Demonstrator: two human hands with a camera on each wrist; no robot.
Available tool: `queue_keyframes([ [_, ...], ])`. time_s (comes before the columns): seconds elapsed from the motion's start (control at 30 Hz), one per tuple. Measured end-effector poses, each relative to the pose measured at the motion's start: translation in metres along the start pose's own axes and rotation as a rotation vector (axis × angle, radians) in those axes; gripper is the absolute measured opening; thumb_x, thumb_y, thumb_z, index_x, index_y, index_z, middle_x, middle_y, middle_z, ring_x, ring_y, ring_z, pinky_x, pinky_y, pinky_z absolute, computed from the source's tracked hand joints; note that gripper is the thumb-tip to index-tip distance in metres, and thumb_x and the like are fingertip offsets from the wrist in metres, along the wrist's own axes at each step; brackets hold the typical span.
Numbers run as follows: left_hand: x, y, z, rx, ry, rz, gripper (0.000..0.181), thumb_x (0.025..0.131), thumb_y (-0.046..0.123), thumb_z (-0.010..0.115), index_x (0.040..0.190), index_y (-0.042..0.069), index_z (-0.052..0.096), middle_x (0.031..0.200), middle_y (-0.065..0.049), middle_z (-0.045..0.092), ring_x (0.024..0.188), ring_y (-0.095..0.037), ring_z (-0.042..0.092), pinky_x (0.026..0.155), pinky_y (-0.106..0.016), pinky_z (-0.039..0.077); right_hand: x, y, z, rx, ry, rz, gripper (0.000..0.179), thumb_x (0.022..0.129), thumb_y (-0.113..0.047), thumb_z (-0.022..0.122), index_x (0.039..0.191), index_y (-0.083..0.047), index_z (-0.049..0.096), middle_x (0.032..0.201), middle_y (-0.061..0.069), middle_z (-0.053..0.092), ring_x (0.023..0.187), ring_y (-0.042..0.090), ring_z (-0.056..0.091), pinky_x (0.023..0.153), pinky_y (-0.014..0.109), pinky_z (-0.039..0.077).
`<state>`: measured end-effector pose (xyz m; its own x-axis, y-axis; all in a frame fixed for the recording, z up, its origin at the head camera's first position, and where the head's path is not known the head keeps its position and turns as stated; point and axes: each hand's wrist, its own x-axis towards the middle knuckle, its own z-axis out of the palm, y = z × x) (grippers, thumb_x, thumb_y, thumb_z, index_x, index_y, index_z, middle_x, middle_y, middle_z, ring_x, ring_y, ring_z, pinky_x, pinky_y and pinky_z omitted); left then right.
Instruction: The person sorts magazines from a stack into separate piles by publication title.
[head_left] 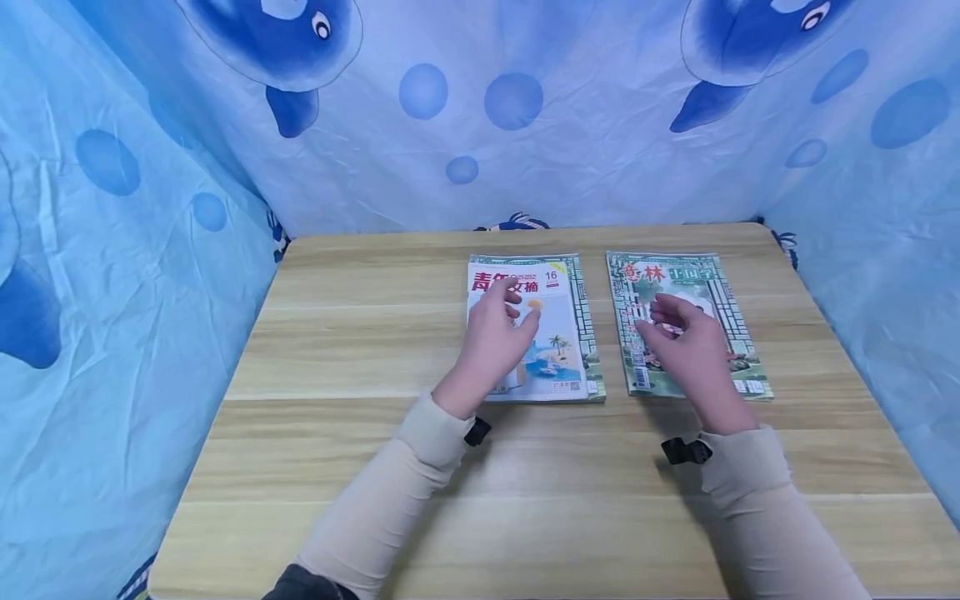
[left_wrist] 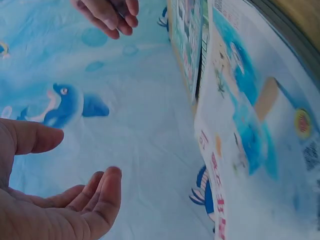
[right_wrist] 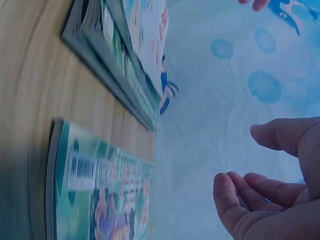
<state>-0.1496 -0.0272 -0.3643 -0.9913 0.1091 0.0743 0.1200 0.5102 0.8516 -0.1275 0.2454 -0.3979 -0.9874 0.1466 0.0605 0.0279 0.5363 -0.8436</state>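
Note:
My left hand [head_left: 497, 333] hovers over a white-covered magazine [head_left: 558, 333] with a beach picture and the number 16. Its fingers are loosely bent, thumb apart, and nothing is between them in the left wrist view. Beneath that magazine a green-covered magazine [head_left: 592, 367] shows along the right side, part of a small pile. Over to the right, my right hand [head_left: 693, 342] is above another green magazine [head_left: 648, 379] with red and white lettering. The right wrist view shows this hand's thumb and relaxed fingers [right_wrist: 227, 192] apart, holding nothing. The hands hide parts of both covers.
Both magazine piles lie side by side on a light wooden table [head_left: 337, 333], with a narrow strip of wood between them. Blue cloth [head_left: 600, 167] printed with whales and bubbles hangs behind the table and along both sides. Dark straps with small devices [head_left: 686, 451] sit at the wrists.

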Motion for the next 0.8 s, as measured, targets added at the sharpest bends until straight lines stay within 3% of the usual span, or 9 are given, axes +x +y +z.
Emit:
queue_keyframes([
  [0.2, -0.007, -0.026, -0.016, -0.073, 0.113, -0.032, 0.055, 0.096, 0.017, 0.071, 0.145, 0.003, 0.048, 0.124, -0.008, 0.057, 0.111, -0.029, 0.059, 0.094, -0.039, 0.053, 0.0, -0.008, 0.015, 0.062, -0.022, -0.014, 0.061, 0.095, -0.029, 0.075, 0.146, -0.004, 0.052, 0.132, 0.014, 0.06, 0.12, 0.025, 0.058, 0.093, 0.023, 0.051],
  [0.4, -0.011, -0.05, -0.034, -0.126, 0.173, -0.089, 0.053, 0.095, 0.014, 0.071, 0.142, 0.0, 0.05, 0.125, -0.012, 0.057, 0.108, -0.031, 0.06, 0.091, -0.038, 0.053, 0.001, -0.007, 0.027, 0.1, -0.057, -0.036, 0.06, 0.095, -0.019, 0.075, 0.145, 0.001, 0.051, 0.131, 0.019, 0.059, 0.12, 0.028, 0.057, 0.093, 0.022, 0.051],
  [0.6, -0.011, -0.067, -0.043, -0.127, 0.185, -0.136, 0.053, 0.094, 0.011, 0.07, 0.14, -0.004, 0.05, 0.127, -0.019, 0.059, 0.103, -0.028, 0.062, 0.086, -0.038, 0.056, 0.001, -0.005, 0.039, 0.107, -0.1, -0.041, 0.054, 0.095, -0.015, 0.074, 0.141, 0.004, 0.053, 0.132, 0.022, 0.059, 0.121, 0.03, 0.057, 0.093, 0.023, 0.051],
  [0.8, -0.006, -0.078, -0.041, -0.082, 0.116, -0.187, 0.056, 0.095, 0.013, 0.07, 0.143, -0.005, 0.048, 0.129, -0.022, 0.059, 0.103, -0.028, 0.061, 0.083, -0.04, 0.056, 0.0, -0.004, 0.045, 0.097, -0.107, -0.037, 0.053, 0.094, -0.013, 0.075, 0.139, 0.005, 0.055, 0.132, 0.023, 0.06, 0.12, 0.031, 0.058, 0.095, 0.028, 0.051],
])
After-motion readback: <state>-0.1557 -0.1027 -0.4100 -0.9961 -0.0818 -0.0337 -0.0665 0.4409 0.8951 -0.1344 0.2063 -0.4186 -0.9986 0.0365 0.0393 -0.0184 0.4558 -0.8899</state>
